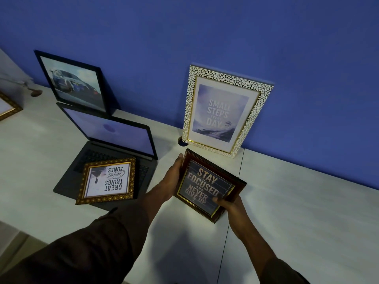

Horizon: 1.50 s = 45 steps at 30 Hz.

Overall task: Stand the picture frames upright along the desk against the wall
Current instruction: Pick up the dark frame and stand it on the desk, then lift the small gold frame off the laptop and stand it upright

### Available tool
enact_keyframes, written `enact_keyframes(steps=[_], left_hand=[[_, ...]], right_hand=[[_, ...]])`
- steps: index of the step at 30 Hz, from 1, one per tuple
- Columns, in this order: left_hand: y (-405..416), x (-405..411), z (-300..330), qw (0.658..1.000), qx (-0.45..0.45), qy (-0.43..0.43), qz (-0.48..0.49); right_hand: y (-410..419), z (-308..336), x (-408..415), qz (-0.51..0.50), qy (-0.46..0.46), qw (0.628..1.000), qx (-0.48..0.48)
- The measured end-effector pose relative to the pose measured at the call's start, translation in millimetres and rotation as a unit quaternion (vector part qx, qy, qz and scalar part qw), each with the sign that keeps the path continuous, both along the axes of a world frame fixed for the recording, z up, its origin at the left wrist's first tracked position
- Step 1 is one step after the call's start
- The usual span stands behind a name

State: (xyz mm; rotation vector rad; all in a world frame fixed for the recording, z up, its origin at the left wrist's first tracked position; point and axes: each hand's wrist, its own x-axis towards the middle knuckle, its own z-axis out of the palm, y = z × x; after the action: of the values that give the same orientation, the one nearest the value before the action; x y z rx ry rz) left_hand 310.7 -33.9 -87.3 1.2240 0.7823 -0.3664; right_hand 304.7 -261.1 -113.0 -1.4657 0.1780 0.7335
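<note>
Head view, both hands gripping dark red frame, above desk

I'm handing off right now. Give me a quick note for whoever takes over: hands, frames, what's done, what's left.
Left hand and right hand both grip the dark red frame above the desk.
Done: white patterned frame and black frame stand against the wall.
Left: stand the held frame; the gold frame lies flat on the laptop; another gold frame at far left, state unclear.
</note>
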Motion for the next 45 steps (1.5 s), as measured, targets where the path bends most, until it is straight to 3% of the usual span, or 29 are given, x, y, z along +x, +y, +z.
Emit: enact_keyframes(steps=[8,22,25,31,38,45], left_hand=[[12,-41,8,0.996,0.080,0.000,0.041],[49,-148,28,0.996,0.059,-0.033,0.050],[69,-172,34,0.997,0.029,-0.043,0.048],[133,-230,40,0.993,0.074,-0.066,0.068],[235,-307,39,0.991,0.110,-0.042,0.059],[299,-322,28,0.990,0.110,-0.005,0.087]], right_hand=[[-13,3,-39,0.033,-0.042,0.997,-0.063],[7,11,-130,-0.039,-0.011,0.995,-0.095],[29,18,-149,-0.047,-0.028,0.995,-0.084],[104,25,-185,-0.035,-0.015,0.995,-0.093],[207,28,-202,0.010,-0.008,0.995,-0.095],[268,34,-179,0.028,-0.015,0.990,-0.136]])
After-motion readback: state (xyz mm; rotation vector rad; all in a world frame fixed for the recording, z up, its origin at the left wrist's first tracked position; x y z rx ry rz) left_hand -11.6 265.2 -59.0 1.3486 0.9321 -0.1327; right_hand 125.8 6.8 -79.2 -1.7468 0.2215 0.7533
